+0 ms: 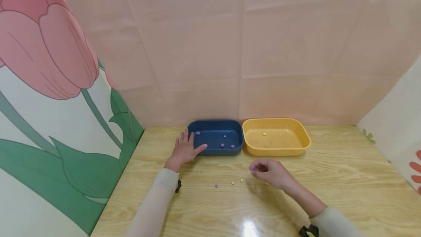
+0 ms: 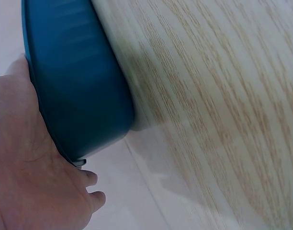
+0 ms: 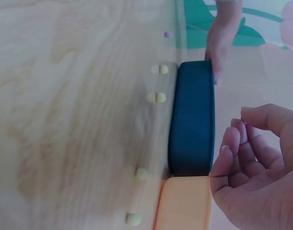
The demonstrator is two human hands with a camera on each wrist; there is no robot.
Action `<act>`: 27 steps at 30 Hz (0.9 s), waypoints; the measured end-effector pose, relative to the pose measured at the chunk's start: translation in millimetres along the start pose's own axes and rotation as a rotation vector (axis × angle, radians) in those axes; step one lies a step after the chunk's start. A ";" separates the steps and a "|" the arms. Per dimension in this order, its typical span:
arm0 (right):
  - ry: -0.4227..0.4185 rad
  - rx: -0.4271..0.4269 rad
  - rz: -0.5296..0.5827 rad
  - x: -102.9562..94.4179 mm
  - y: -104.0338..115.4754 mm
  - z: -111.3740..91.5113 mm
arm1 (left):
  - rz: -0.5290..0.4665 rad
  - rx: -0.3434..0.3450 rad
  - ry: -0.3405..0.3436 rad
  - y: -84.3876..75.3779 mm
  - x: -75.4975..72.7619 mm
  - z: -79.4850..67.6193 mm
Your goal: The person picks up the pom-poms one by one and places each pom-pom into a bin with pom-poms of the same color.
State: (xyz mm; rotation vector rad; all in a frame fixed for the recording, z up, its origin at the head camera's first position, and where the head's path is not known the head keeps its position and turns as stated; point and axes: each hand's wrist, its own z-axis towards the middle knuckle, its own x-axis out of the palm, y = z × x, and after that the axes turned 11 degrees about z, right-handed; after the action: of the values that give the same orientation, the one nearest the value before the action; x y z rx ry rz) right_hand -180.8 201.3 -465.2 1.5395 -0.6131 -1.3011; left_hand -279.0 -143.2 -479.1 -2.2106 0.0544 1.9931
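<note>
My left hand (image 1: 184,151) lies over the left end of a dark blue tray (image 1: 215,152), its fingers straight and spread, the thumb reaching over the front rim. Seen from the left wrist, the palm (image 2: 31,158) is right at the tray's rim. Between thumb and fingertips, my right hand (image 1: 272,173) pinches a small purple ball (image 1: 252,171), held in front of the gap between the blue tray and a yellow tray (image 1: 276,152). Inside the blue tray lie several purple balls (image 1: 222,145). A single yellow ball (image 1: 264,134) sits in the yellow tray.
On the wooden table (image 1: 197,211), a loose purple ball (image 1: 216,185) and several yellow balls (image 1: 241,180) lie in front of the trays. One yellow ball (image 1: 266,184) is close under my right hand. A pink cloth (image 1: 197,65) hangs behind the trays.
</note>
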 end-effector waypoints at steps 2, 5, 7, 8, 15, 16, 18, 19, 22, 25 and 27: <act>-0.010 -0.002 -0.005 0.4 2.6 2.8 | -0.003 0.003 -0.004 -0.2 -0.6 -0.4; -0.022 -0.006 -0.009 0.6 5.4 6.7 | -0.013 0.007 -0.009 -0.4 -1.1 -0.7; -0.034 -0.002 -0.005 1.0 7.2 9.3 | -0.022 0.012 -0.009 -0.1 -0.7 -0.5; -0.038 0.003 -0.003 1.2 7.8 10.7 | -0.021 0.012 -0.006 0.0 -0.6 -0.7; -0.054 0.036 0.010 1.3 13.0 21.9 | -0.023 0.011 -0.001 0.9 0.8 -0.2; -0.056 0.039 0.009 1.0 13.7 23.8 | -0.026 0.011 -0.002 1.0 0.8 0.0; -0.064 0.037 0.011 0.8 15.5 27.6 | -0.025 0.009 -0.001 0.7 0.4 -0.2; -0.066 0.036 0.010 0.5 16.2 29.3 | -0.025 0.009 0.000 0.6 0.3 -0.3; -0.075 0.026 0.019 0.9 19.1 34.6 | -0.021 0.008 0.001 0.8 0.4 -0.1; -0.073 0.018 0.035 1.1 21.0 39.7 | -0.016 0.009 0.001 1.5 1.4 0.6; -0.076 0.018 0.051 1.5 22.3 43.4 | -0.015 0.010 -0.001 2.0 2.3 1.2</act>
State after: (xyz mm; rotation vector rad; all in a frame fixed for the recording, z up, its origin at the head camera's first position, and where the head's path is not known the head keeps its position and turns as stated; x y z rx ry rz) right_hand -216.2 176.0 -442.9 1.4844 -0.7098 -1.3233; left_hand -280.2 -144.8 -481.7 -2.1972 0.0469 1.9814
